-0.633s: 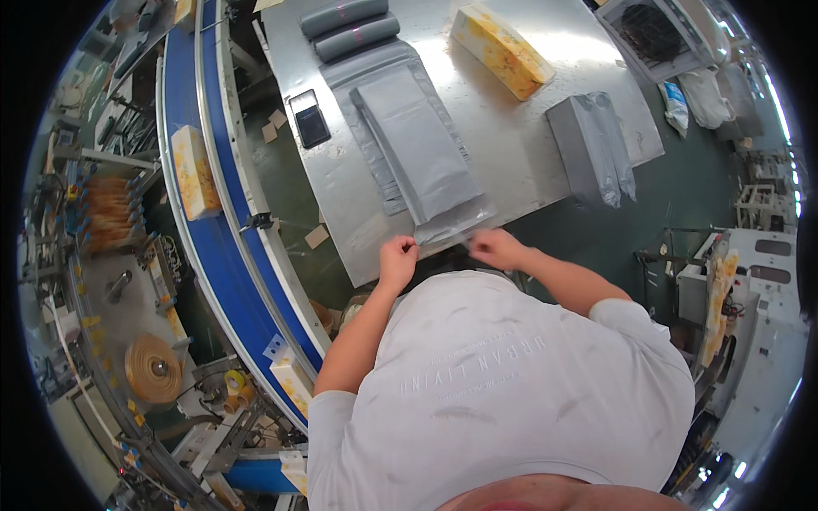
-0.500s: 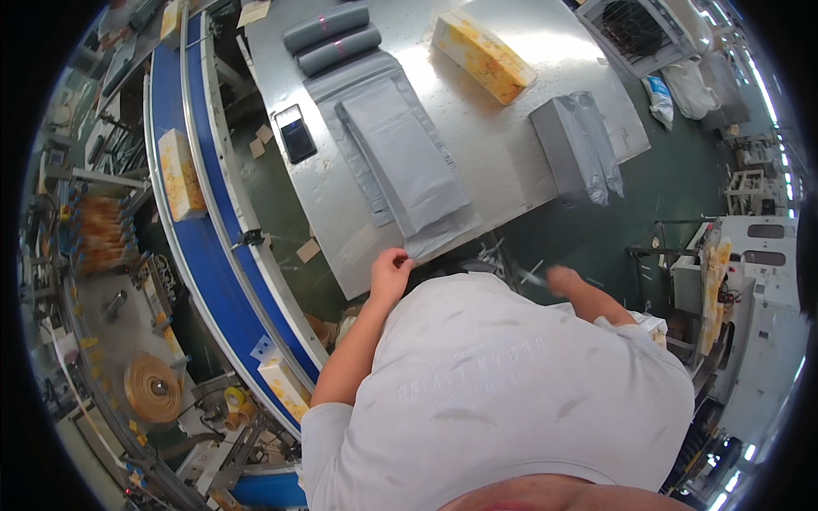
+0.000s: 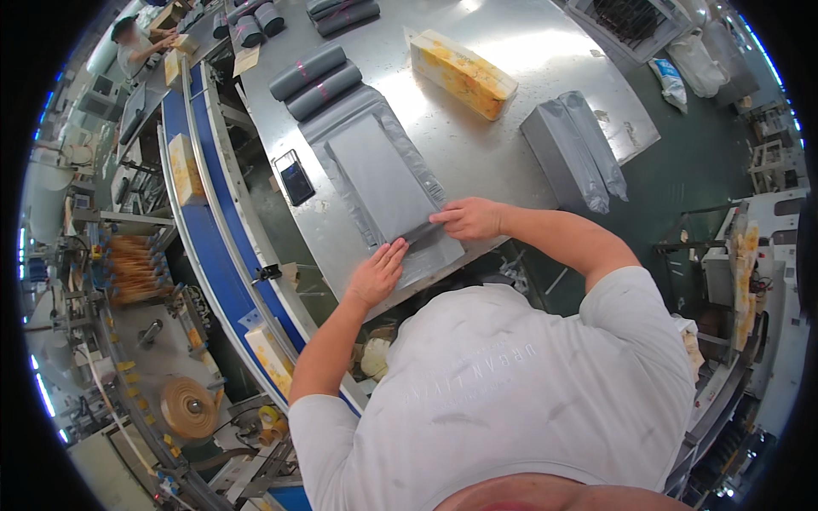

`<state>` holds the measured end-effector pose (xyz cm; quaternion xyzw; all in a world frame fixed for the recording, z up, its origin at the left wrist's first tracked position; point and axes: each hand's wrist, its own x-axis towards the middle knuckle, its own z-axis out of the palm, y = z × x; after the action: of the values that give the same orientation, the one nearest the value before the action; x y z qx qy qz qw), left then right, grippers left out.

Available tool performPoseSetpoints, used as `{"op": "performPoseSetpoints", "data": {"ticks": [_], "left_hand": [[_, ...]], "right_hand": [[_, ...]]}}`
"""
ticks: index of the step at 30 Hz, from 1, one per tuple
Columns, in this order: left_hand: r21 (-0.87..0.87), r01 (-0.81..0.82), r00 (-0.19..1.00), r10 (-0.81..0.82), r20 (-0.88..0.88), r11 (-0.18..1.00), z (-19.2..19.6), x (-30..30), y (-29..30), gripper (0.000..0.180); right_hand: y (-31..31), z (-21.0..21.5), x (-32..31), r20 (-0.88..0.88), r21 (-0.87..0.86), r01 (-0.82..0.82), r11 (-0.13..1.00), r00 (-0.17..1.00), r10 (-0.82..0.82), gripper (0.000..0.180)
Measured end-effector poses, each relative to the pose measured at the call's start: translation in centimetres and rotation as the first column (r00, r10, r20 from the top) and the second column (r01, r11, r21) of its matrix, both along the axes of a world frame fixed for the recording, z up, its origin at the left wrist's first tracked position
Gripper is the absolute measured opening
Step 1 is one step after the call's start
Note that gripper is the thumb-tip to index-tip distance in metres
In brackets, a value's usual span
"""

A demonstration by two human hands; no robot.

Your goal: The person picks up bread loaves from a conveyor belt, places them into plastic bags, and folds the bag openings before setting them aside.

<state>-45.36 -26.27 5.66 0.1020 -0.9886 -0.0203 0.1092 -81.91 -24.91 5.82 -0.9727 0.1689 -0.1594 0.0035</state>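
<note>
A grey plastic mailing bag (image 3: 379, 175) lies on the metal table in front of me, puffed out in a long box shape. My left hand (image 3: 377, 271) rests at its near left corner, fingers stretched out flat on the plastic. At the near right corner, my right hand (image 3: 470, 219) has its fingertips closed on the bag's edge, index finger pointing left. Part of the near flap is hidden beneath my fingers. Flat grey bags lie under the filled one, joining rolled grey bags (image 3: 319, 85) at its far end.
On the metal table (image 3: 503, 162) are a yellow-and-white tissue pack (image 3: 464, 72), wrapped grey packages (image 3: 575, 149) and a phone (image 3: 296, 181). More bag rolls (image 3: 343, 15) sit farther off. A blue conveyor (image 3: 217, 247) carries similar packs on my left; a person (image 3: 136, 47) works at its far end.
My right hand has come from beside my body, over the floor, onto the bag's near right edge. My left hand now lies flat on the near edge. The whole view has shifted slightly.
</note>
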Motion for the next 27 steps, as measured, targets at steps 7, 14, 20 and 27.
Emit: {"op": "performPoseSetpoints", "data": {"ticks": [7, 14, 20, 27], "left_hand": [[0.627, -0.270, 0.884, 0.447, -0.140, 0.731, -2.1, 0.4, 1.1, 0.011], [0.954, -0.168, -0.022, 0.968, 0.248, -0.248, -7.1, -3.6, -1.3, 0.025], [0.922, -0.365, 0.183, 0.981, -0.066, 0.130, -3.5, -9.1, 0.1, 0.045], [0.970, -0.179, 0.713, 0.701, 0.012, 0.165, -1.3, -9.3, 2.7, 0.067]], "right_hand": [[2.5, -3.5, 0.4, 0.335, 0.588, 0.146, 0.796, 0.851, -0.404, 0.011], [-0.8, -7.9, 6.2, -0.150, 0.986, 0.087, -0.141, 0.107, -0.983, 0.020], [0.1, -2.1, 5.5, 0.175, 0.859, 0.458, 0.228, 0.155, -0.972, 0.044], [0.3, -1.3, 1.6, -0.136, 0.984, -0.106, -0.140, 0.048, -0.990, 0.065]]}}
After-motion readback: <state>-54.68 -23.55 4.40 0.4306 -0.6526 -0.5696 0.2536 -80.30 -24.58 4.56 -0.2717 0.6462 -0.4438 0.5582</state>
